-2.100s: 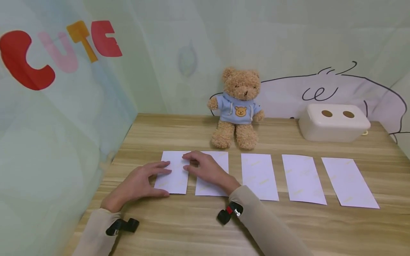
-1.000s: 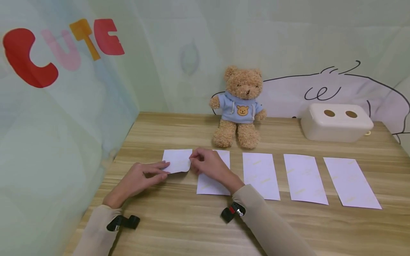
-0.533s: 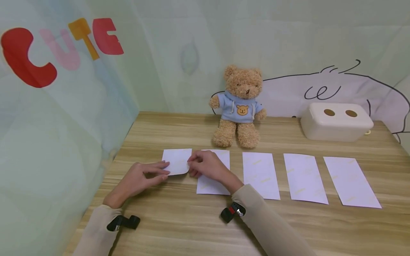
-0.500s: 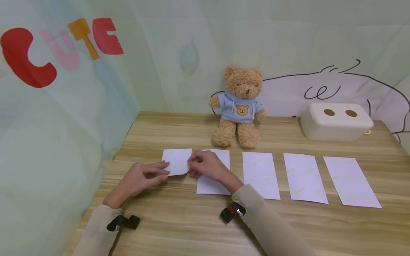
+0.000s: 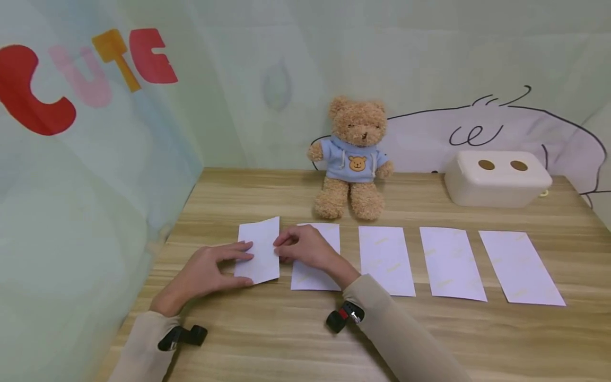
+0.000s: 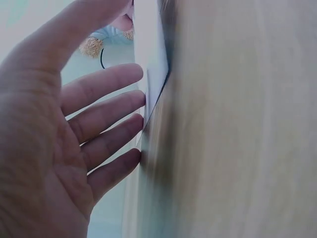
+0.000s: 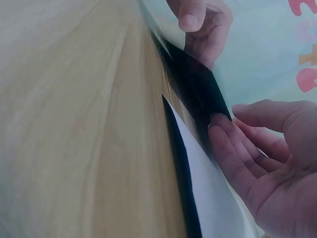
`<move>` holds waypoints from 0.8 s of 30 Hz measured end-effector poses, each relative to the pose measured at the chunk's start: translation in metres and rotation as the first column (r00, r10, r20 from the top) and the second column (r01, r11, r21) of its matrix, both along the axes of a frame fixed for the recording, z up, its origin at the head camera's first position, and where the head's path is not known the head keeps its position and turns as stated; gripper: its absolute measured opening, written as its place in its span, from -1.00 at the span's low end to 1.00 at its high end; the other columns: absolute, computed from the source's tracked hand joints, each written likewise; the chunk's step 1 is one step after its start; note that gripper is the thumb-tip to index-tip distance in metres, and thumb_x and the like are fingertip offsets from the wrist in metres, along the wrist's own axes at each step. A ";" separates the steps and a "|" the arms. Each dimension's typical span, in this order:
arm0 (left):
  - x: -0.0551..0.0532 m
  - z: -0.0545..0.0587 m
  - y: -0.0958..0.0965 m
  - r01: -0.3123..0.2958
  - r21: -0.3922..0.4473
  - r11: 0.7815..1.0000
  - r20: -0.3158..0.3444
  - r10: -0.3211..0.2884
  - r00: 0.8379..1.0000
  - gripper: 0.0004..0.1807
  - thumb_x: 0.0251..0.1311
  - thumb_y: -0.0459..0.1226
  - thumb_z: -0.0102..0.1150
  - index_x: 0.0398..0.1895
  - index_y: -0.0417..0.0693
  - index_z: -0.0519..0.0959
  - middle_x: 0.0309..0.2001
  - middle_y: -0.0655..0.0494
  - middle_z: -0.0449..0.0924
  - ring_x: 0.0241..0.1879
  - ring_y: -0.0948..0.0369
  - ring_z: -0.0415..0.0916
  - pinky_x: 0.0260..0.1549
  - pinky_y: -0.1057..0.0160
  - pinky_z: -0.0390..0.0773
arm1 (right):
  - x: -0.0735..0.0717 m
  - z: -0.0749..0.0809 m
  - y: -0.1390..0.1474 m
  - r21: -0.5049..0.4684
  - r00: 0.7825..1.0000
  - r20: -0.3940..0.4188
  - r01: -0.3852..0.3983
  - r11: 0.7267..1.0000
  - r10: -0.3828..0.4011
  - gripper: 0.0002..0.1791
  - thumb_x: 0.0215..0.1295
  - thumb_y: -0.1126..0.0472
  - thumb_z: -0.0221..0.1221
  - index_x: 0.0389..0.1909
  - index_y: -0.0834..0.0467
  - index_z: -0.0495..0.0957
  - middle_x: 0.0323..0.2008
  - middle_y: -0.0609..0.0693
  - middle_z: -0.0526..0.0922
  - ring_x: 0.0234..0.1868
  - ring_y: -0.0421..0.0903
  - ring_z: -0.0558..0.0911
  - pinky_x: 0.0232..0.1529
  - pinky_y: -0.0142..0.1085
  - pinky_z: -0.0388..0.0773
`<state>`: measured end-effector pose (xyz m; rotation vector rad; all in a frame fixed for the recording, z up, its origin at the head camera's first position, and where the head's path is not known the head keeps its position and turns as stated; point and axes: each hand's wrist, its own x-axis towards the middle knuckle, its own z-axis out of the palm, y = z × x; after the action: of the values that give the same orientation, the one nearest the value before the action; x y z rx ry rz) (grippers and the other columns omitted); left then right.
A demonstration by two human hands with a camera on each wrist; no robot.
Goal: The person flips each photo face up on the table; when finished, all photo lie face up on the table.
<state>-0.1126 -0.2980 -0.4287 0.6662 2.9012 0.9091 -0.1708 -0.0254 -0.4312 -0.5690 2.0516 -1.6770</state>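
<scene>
My right hand [image 5: 305,246] pinches the right edge of the leftmost white card [image 5: 262,254] between thumb and fingertips, and that side is raised from the table. In the right wrist view the card's dark underside [image 7: 198,82] shows above my fingers. My left hand [image 5: 205,273] lies at the card's left side, fingers extended with their tips on it and the thumb at its near edge. The left wrist view shows those fingers [image 6: 106,111] nearly straight along the card. A second card [image 5: 329,233], partly hidden under my right hand and wrist, lies just to the right.
Three more white cards [image 5: 386,260] with faint yellow marks lie in a row to the right. Behind the row a teddy bear [image 5: 355,159] in a blue hoodie sits against the wall, and a cream box [image 5: 496,183] with two round holes stands at the back right.
The leftmost card lay flat at first, then its near end was lifted. Now the near end is back down and its right edge is tilted up. My left fingers have spread apart.
</scene>
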 end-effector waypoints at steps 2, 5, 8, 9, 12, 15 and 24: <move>-0.001 -0.001 0.001 -0.001 -0.001 1.000 -0.010 0.001 1.000 -0.43 0.03 0.09 0.66 0.06 0.01 0.82 0.28 0.13 0.67 0.30 0.01 0.58 0.23 -0.15 0.53 | 0.000 0.000 0.000 -0.017 1.000 0.016 -0.003 1.000 0.003 -0.86 0.38 0.40 0.33 -0.11 0.40 0.71 -0.37 0.05 0.75 -0.38 -0.13 0.76 -0.26 -0.25 0.75; -0.001 -0.001 0.004 -0.020 0.008 1.000 -0.031 0.020 0.999 -0.53 0.14 0.03 0.60 0.04 -0.03 0.82 0.24 0.11 0.69 0.27 0.00 0.61 0.22 -0.15 0.54 | 0.001 0.000 0.000 -0.031 1.000 0.023 -0.004 0.999 0.005 -0.86 0.38 0.41 0.33 -0.12 0.41 0.70 -0.39 0.04 0.74 -0.39 -0.14 0.75 -0.26 -0.25 0.75; -0.002 -0.001 0.008 -0.053 0.035 0.998 -0.067 0.056 0.996 -0.68 0.27 -0.08 0.52 -0.01 -0.05 0.83 0.18 0.09 0.73 0.22 -0.02 0.65 0.18 -0.17 0.56 | 0.001 0.001 -0.001 -0.046 1.000 0.025 0.004 0.999 -0.003 -0.87 0.39 0.40 0.32 -0.13 0.40 0.69 -0.38 0.04 0.73 -0.39 -0.14 0.76 -0.25 -0.24 0.75; -0.002 -0.001 0.010 -0.064 0.042 0.997 -0.084 0.067 0.994 -0.72 0.30 -0.11 0.50 -0.03 -0.05 0.84 0.15 0.08 0.75 0.19 -0.03 0.67 0.16 -0.17 0.58 | 0.001 0.001 -0.002 -0.053 1.000 0.026 0.008 0.999 -0.007 -0.87 0.40 0.40 0.31 -0.13 0.40 0.68 -0.38 0.05 0.73 -0.37 -0.12 0.76 -0.25 -0.23 0.75; -0.001 0.001 0.013 -0.087 0.084 0.993 -0.132 0.098 0.986 -0.81 0.30 -0.22 0.50 -0.09 -0.07 0.84 0.07 0.04 0.78 0.07 -0.02 0.73 0.04 -0.14 0.66 | 0.002 0.003 -0.004 -0.078 1.000 0.026 0.018 0.997 -0.016 -0.89 0.42 0.44 0.27 -0.12 0.41 0.66 -0.34 0.09 0.74 -0.33 -0.08 0.78 -0.22 -0.21 0.76; 0.000 0.001 0.016 -0.089 0.146 0.985 -0.149 0.111 0.983 -0.84 0.26 -0.33 0.51 -0.11 -0.11 0.83 0.00 0.02 0.80 -0.07 0.03 0.77 -0.13 -0.01 0.74 | 0.002 0.004 -0.006 -0.097 0.999 0.014 0.033 0.995 -0.032 -0.89 0.44 0.48 0.24 -0.09 0.42 0.64 -0.31 0.11 0.73 -0.31 -0.06 0.78 -0.20 -0.21 0.76; -0.001 -0.001 0.023 -0.095 0.228 0.969 -0.171 0.135 0.976 -0.77 0.21 -0.42 0.53 -0.06 -0.14 0.79 -0.11 0.03 0.80 -0.29 0.19 0.74 -0.35 0.24 0.73 | 0.005 0.009 -0.007 -0.111 0.993 -0.079 0.080 0.991 -0.089 -0.77 0.40 0.46 0.29 0.04 0.34 0.64 -0.24 0.08 0.77 -0.26 -0.17 0.75 -0.18 -0.31 0.72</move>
<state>-0.1139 -0.2750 -0.4297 0.6302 3.0584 1.2599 -0.1654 -0.0325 -0.4220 -0.6050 2.0796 -1.8517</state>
